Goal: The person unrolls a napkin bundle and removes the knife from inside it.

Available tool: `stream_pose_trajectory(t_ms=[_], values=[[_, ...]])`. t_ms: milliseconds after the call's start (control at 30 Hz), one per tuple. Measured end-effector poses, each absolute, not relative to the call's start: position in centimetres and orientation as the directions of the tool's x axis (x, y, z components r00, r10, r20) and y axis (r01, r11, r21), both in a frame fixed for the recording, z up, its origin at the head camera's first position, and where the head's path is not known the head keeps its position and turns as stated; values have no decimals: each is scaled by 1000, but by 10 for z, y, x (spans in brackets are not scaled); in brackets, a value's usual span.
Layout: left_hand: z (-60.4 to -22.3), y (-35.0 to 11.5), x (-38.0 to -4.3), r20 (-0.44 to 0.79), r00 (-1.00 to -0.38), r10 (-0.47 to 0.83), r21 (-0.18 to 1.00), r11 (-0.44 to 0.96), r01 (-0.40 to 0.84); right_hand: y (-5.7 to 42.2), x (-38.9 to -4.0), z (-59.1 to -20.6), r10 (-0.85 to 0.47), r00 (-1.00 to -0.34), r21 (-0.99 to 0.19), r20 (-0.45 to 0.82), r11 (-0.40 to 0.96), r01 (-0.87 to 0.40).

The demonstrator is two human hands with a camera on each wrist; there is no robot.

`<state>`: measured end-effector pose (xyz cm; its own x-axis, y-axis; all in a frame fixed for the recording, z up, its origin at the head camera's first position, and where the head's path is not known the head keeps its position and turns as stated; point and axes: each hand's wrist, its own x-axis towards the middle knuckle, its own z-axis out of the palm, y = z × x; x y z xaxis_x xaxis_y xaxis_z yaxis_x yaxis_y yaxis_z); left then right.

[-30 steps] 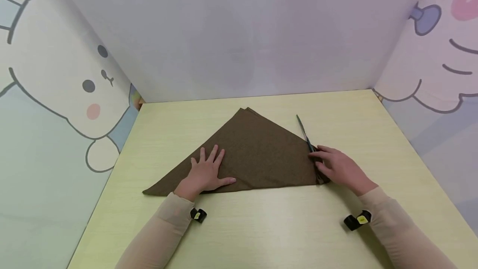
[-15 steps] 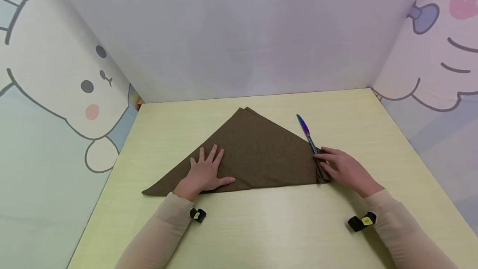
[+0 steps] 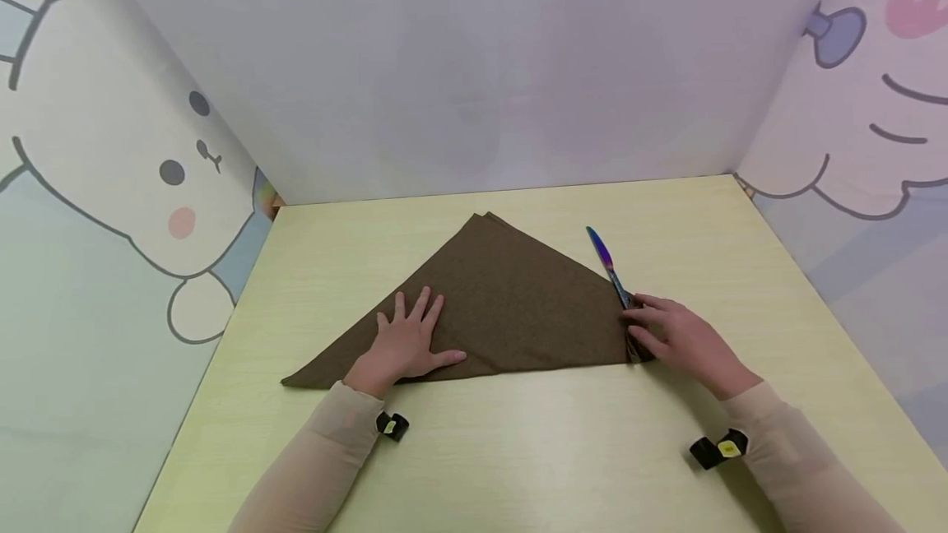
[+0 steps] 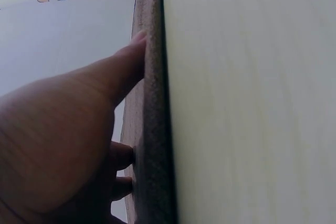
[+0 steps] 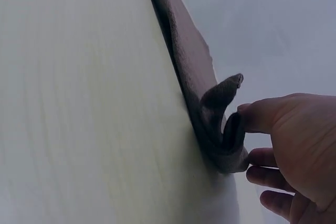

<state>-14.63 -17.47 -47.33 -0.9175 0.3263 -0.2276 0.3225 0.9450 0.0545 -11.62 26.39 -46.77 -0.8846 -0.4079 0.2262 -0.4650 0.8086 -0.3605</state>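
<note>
A brown cloth (image 3: 518, 294), folded into a broad triangle, lies on the table with its peak toward the back. My left hand (image 3: 403, 345) rests flat on its left part, fingers spread. Across the cloth's right part slants a table knife (image 3: 602, 252) with a shiny blue-purple blade pointing away; its lower handle is hidden by cloth and fingers. My right hand (image 3: 677, 336) bends over the gathered right end. In the right wrist view, the thumb and fingers of the right hand (image 5: 299, 145) pinch the curled-over cloth end (image 5: 226, 145).
The pale wood-grain table (image 3: 533, 451) extends in front of the cloth and to both sides. A plain light wall (image 3: 489, 72) stands along its back edge. Side panels with cartoon drawings flank it. Each wrist wears a small black camera.
The knife has rolled from edge-on to flat, so its coloured blade shows. My right hand has shifted slightly right at the cloth's gathered end. The left hand stays put.
</note>
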Motion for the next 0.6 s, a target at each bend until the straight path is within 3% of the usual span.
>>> stream_pose_trajectory(t_ms=[600], values=[[-472,-174,-145,-229,-918,323,50,946,320,253,-117,-473,-430,-877,-286,216,831,-477]])
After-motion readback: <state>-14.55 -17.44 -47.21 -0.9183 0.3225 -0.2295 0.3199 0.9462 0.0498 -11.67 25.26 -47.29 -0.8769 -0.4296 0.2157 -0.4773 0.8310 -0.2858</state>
